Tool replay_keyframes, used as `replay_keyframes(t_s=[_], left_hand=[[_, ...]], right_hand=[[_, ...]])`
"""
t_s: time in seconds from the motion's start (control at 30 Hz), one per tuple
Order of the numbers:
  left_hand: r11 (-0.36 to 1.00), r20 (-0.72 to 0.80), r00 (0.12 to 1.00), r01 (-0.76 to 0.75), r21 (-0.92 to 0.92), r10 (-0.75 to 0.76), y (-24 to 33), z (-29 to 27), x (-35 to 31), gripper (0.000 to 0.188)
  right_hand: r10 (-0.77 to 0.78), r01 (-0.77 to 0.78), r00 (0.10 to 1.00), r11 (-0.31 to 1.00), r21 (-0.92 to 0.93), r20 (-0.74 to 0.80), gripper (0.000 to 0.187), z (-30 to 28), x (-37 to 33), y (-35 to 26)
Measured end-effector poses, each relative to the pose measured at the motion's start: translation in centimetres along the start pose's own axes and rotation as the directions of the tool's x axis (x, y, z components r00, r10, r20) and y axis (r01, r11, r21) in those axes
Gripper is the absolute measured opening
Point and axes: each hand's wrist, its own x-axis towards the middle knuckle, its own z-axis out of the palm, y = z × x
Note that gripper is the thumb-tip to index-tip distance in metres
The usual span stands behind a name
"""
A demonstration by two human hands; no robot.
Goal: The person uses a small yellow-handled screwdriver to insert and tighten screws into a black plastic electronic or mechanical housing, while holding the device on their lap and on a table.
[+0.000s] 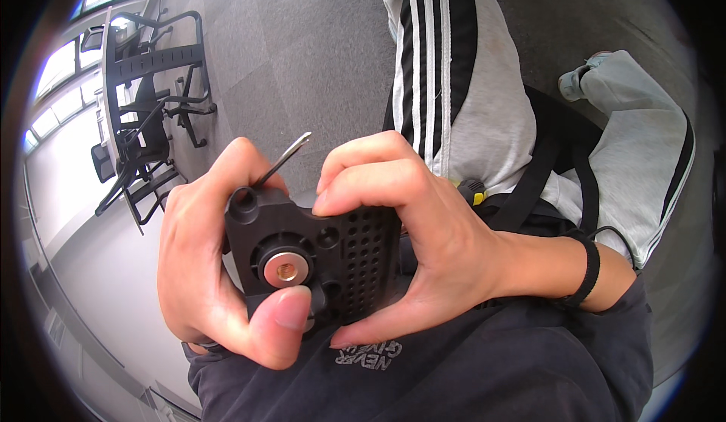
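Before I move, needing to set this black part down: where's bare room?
Bare grey floor shows between the black-framed furniture and the left trouser leg. It's crowded at the black part, gripped by left hand and right hand, and at the lap's black straps.

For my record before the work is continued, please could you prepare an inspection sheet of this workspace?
Surface: no worktop seen under the black device; it is held up before a dark shirt.
Job's things: the device has a perforated section and a round metal disc; a thin metal shaft sticks out behind it, handle hidden.
Clutter: a dark thing with yellow parts by the grey trousers, kind unclear.
Hands: left grips one side, thumb near the disc; right holds the opposite side.
Cables: thin black cord near the right wristband; its ends are unclear.
Surroundings: grey floor, black chairs, bright windows.
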Motion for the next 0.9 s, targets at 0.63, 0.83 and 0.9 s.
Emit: replay_keyframes(t_s=[0.63, 0.83, 0.9], left_hand=[[0.987, 0.152, 0.976, -0.160, 0.009, 0.156, 0.1, -0.4, 1.0, 0.056], [0.998, 0.141, 0.988, 0.057, -0.003, -0.056, 1.1, 0.4, 0.8, 0.070], [0.988, 0.205, 0.978, -0.005, 0.155, -0.027, 1.7, -0.1, 1.3, 0.067]], right_hand=[[0.041, -0.044, 0.999, 0.987, -0.154, -0.020, 0.086, -0.1, 0.0, -0.8], [-0.087, 0.067, 0.991, 0.981, -0.185, -0.106, 0.074, 0.3, 0.2, -0.4], [-0.081, 0.069, 0.994, 0.987, -0.147, -0.078, 0.083, 0.2, 0.3, -0.2]])
